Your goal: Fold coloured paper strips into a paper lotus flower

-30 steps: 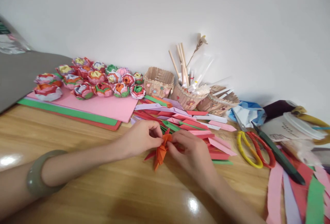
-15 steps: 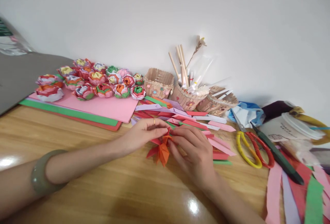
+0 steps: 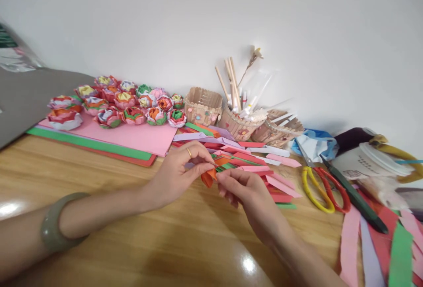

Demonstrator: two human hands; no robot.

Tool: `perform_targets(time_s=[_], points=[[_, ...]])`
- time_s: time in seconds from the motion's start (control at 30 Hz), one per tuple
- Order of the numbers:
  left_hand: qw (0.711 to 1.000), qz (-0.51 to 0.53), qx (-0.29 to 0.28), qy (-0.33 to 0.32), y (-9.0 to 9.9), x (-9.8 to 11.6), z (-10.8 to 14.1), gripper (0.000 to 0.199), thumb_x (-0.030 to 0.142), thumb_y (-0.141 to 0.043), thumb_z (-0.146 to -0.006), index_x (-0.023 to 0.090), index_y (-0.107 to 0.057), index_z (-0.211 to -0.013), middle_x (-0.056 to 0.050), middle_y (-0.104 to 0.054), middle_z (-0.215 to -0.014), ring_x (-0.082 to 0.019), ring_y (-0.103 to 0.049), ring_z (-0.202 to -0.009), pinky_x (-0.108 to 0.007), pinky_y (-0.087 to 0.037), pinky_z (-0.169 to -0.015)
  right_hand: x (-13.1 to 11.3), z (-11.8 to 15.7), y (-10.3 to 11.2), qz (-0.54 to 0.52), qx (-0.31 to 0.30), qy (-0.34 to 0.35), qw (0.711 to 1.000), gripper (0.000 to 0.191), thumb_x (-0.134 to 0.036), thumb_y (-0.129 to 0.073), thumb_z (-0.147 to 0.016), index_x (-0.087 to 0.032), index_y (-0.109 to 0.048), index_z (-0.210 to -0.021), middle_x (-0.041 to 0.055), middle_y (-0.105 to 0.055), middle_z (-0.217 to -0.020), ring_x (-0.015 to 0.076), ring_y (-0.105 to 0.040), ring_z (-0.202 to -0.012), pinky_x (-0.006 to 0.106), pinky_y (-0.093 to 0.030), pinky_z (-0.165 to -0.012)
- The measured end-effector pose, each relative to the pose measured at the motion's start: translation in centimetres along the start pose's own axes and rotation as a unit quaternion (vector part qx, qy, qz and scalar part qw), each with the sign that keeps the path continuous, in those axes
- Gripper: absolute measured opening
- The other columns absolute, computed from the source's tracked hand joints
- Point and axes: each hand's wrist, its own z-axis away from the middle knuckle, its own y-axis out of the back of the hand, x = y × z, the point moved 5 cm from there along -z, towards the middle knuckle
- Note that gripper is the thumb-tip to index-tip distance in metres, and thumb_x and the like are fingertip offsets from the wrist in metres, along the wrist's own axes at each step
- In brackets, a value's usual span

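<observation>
Between my two hands, over the wooden table, is an orange folded paper piece (image 3: 208,178). My left hand (image 3: 180,173) has its thumb and forefinger pinched on the upper left of the piece; a ring is on one finger. From the right, my right hand (image 3: 243,186) pinches the piece's right edge with thumb and forefinger, the other fingers curled under. Folded paper strips (image 3: 244,157) in red, pink, green and lilac lie just behind my fingers. Part of the orange piece is hidden by my fingers.
Many folded paper flowers (image 3: 124,99) stand on pink sheets (image 3: 145,136) at the back left. Behind the strips are small wooden baskets (image 3: 202,108), one holding sticks. Scissors (image 3: 317,190), a green-handled tool (image 3: 360,203), a white tub (image 3: 370,163) and paper strips (image 3: 401,252) lie on the right.
The orange piece has been turned and lifted, and less of it hangs below my fingers. My right hand has shifted lower, its fingers more curled. My left hand has bent more round the piece.
</observation>
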Motion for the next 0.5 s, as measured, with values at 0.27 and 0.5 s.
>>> perform_targets(time_s=[0.27, 0.5], points=[[1.0, 0.006, -0.009, 0.006, -0.3, -0.2, 0.3, 0.006, 0.019, -0.052, -0.085, 0.018, -0.056, -0.08, -0.002, -0.061, -0.08, -0.014, -0.057, -0.074, -0.025, -0.046, -0.068, 1.5, 0.1, -1.2, -0.186, -0.059, -0.119, 0.974, 0.028, -0.038, -0.078, -0.061, -0.013, -0.065, -0.064, -0.0061, -0.05, -0.048, 0.0005, -0.031, -0.038, 0.015, -0.015, -0.036], [0.998, 0.034, 0.022, 0.057, -0.3, -1.4, 0.6, 0.006, 0.024, -0.048, -0.086, 0.02, -0.05, -0.084, -0.001, -0.059, -0.079, -0.015, -0.057, -0.073, -0.028, -0.045, -0.068, 1.6, -0.1, -1.2, -0.149, -0.029, -0.089, 0.984, 0.027, -0.036, -0.077, -0.062, -0.013, -0.063, -0.061, -0.0057, -0.052, -0.046, 0.0013, -0.034, -0.036, 0.017, -0.018, -0.035]])
